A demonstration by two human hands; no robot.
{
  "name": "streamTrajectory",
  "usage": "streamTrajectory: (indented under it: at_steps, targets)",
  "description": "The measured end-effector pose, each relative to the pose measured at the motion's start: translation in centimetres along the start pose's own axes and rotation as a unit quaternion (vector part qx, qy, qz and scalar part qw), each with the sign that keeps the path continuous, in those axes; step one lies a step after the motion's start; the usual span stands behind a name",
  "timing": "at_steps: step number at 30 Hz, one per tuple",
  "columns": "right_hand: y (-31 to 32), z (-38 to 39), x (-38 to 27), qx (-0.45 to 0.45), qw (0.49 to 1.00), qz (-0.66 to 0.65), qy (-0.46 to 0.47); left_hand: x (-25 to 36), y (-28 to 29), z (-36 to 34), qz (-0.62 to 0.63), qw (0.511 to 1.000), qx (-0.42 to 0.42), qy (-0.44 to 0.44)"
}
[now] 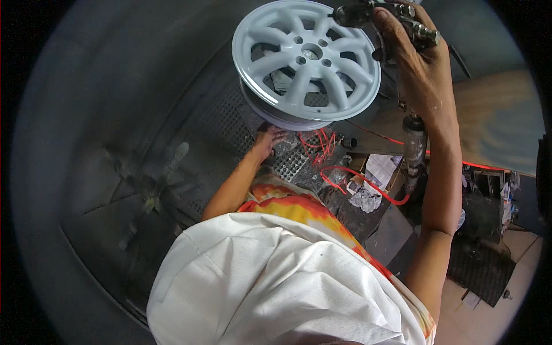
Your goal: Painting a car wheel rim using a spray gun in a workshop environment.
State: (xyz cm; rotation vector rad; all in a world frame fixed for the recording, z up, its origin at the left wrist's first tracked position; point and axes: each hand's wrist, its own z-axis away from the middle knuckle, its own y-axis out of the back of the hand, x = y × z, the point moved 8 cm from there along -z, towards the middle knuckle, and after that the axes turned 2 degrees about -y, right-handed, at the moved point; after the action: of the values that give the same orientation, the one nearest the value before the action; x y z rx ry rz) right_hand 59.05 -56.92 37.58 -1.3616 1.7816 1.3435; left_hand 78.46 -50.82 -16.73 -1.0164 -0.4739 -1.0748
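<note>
A pale white alloy wheel (299, 86), with several spokes and a round centre hole, sits at the top middle, its face toward me. My right hand (422, 75) is raised at the upper right, closed around a dark metal spray gun (357, 14) whose tip points left over the wheel's far right edge. Below that hand hangs a cylindrical air fitting (414, 141) joined to a red hose (374, 184). Beneath the wheel's near edge is my left hand (268, 141), fingers stretched out and apart, holding nothing I can see. Whether it touches the wheel I cannot tell.
Perforated dark matting (290, 165) lies below the wheel, with tangled red line (322, 146) on it. Crumpled paper (365, 198) and a box are to the right. A dark wall curves along the left. White cloth (270, 282) fills the lower middle.
</note>
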Motion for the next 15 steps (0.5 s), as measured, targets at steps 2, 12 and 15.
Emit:
streamTrajectory:
  at_steps: [2,12,15]
  targets:
    - [0.8,0.1,0.0,0.037,0.999,0.019,0.022,0.1,-0.3,0.4,-0.002,1.0,0.003,0.025]
    - [-0.9,3.0,0.7,0.05,0.994,-0.044,-0.086,-2.5,-3.6,1.2,0.048,0.995,-0.054,0.062]
    - [-1.4,1.6,-0.5,0.03,0.998,0.011,-0.05,-3.4,-5.0,1.3,0.092,0.99,-0.085,0.061]
